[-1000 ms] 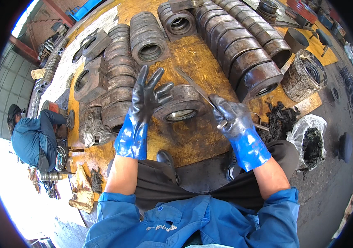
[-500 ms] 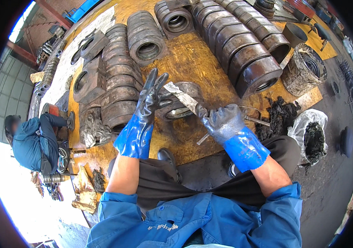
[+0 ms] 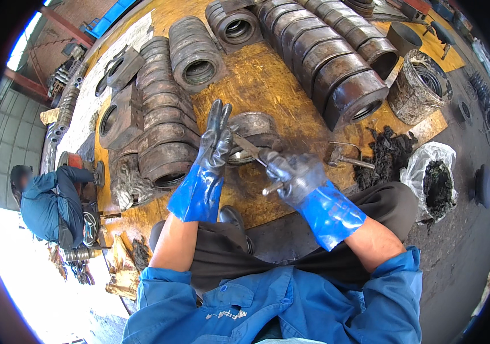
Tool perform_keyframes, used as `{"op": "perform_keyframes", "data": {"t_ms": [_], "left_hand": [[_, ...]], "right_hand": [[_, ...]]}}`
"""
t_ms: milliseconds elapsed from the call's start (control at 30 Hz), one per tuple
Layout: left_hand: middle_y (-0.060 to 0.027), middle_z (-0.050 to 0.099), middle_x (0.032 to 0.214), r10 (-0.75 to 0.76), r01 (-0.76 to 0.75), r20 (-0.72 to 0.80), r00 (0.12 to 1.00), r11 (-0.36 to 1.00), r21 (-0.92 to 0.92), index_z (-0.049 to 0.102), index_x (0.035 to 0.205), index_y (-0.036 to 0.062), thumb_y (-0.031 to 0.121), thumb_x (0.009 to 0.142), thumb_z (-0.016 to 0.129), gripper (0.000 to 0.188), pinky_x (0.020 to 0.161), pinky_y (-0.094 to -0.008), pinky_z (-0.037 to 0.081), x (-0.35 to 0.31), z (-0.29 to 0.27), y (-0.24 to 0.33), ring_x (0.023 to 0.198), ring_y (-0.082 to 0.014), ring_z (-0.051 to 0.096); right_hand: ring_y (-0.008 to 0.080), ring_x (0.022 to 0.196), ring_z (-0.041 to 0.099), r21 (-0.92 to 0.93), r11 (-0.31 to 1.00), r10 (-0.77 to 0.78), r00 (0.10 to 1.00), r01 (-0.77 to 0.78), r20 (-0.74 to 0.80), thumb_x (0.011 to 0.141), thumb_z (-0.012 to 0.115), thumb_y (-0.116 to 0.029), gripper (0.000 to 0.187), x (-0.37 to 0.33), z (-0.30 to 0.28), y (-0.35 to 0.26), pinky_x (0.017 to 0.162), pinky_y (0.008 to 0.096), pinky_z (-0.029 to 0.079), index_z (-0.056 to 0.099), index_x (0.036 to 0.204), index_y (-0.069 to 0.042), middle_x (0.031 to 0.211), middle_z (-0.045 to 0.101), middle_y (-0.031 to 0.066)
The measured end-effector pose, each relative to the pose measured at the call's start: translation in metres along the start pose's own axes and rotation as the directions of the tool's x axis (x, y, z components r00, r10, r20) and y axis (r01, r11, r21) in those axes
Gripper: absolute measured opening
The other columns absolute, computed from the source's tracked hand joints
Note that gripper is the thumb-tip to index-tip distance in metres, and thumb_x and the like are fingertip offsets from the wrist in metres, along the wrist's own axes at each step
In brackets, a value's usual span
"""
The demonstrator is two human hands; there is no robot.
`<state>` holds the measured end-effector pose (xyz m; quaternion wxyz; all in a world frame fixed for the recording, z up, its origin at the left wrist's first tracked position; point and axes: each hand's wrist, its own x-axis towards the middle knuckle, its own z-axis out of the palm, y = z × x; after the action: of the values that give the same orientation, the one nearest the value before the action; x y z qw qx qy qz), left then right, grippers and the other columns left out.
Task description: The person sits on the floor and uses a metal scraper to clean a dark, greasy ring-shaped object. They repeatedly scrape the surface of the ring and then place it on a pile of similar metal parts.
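Note:
My left hand (image 3: 214, 143), in a black and blue rubber glove, is raised with its fingers stretched out. My right hand (image 3: 298, 176), gloved the same way, is closed around a flat metal blade-like tool (image 3: 247, 145); whether it is a file or a scraper I cannot tell. The blade slants up to the left, its tip close to my left thumb and palm. A short rod end shows below my right fist. Behind the blade, a thick metal ring (image 3: 256, 125) lies on the table, partly hidden by my hands.
Rows of metal rings (image 3: 336, 69) lie on the yellow, oil-stained table (image 3: 256, 71). On the right are a hammer (image 3: 351, 160), dark rags (image 3: 383, 155), a dirty bucket (image 3: 417, 89) and a plastic bag (image 3: 437, 180) with dark stuff inside. Another person (image 3: 53, 203) sits at far left.
My right hand has moved left and slightly down, turning the tool so its blade looks darker and less shiny. My left fingers have drawn closer together. The hammer is now less covered.

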<state>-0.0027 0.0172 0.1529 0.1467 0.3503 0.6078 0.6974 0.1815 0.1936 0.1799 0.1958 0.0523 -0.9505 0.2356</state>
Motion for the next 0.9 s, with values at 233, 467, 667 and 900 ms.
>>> {"op": "perform_keyframes", "data": {"t_ms": [233, 467, 667, 900], "left_hand": [[-0.0127, 0.031, 0.155, -0.161, 0.161, 0.012, 0.987, 0.973, -0.165, 0.005, 0.156, 0.0156, 0.051, 0.092, 0.059, 0.091, 0.090, -0.0443, 0.052, 0.001, 0.012, 0.026, 0.126, -0.0362, 0.052], [-0.0155, 0.030, 0.154, -0.337, 0.289, -0.083, 0.938, 0.890, -0.354, 0.003, 0.155, 0.0236, 0.059, 0.086, 0.062, 0.098, 0.087, -0.0490, 0.054, 0.004, 0.008, 0.026, 0.116, -0.0404, 0.058], [-0.0155, 0.030, 0.154, -0.337, 0.291, -0.076, 0.938, 0.890, -0.351, 0.003, 0.155, 0.0251, 0.058, 0.086, 0.063, 0.097, 0.086, -0.0503, 0.055, 0.003, 0.008, 0.028, 0.115, -0.0413, 0.058], [-0.0154, 0.031, 0.154, -0.330, 0.288, -0.067, 0.942, 0.893, -0.347, 0.003, 0.155, 0.0269, 0.057, 0.085, 0.064, 0.097, 0.084, -0.0518, 0.055, 0.003, 0.010, 0.030, 0.114, -0.0425, 0.058]], "right_hand": [[0.0228, 0.064, 0.063, 0.335, 0.927, 0.259, 0.935, -0.170, -0.242, 0.082, 0.066, -0.004, 0.036, 0.003, -0.021, 0.015, 0.057, 0.0307, 0.048, 0.067, 0.117, -0.011, 0.078, 0.068, 0.0077], [0.0259, 0.073, 0.065, 0.583, 0.788, 0.292, 0.954, -0.200, -0.067, 0.091, 0.061, -0.023, 0.028, 0.002, -0.012, 0.019, 0.065, 0.0348, 0.051, 0.065, 0.116, -0.012, 0.089, 0.068, 0.0096], [0.0147, 0.084, 0.067, 0.907, 0.198, 0.340, 0.894, -0.371, 0.292, 0.096, 0.060, -0.024, 0.034, 0.004, -0.020, 0.001, 0.068, 0.0266, 0.054, 0.061, 0.123, -0.003, 0.102, 0.071, 0.0088], [0.0127, 0.075, 0.066, 0.877, -0.066, 0.295, 0.830, -0.476, 0.473, 0.097, 0.057, -0.037, 0.046, 0.012, -0.030, 0.001, 0.059, 0.0233, 0.052, 0.058, 0.127, -0.002, 0.098, 0.071, 0.0100]]}}
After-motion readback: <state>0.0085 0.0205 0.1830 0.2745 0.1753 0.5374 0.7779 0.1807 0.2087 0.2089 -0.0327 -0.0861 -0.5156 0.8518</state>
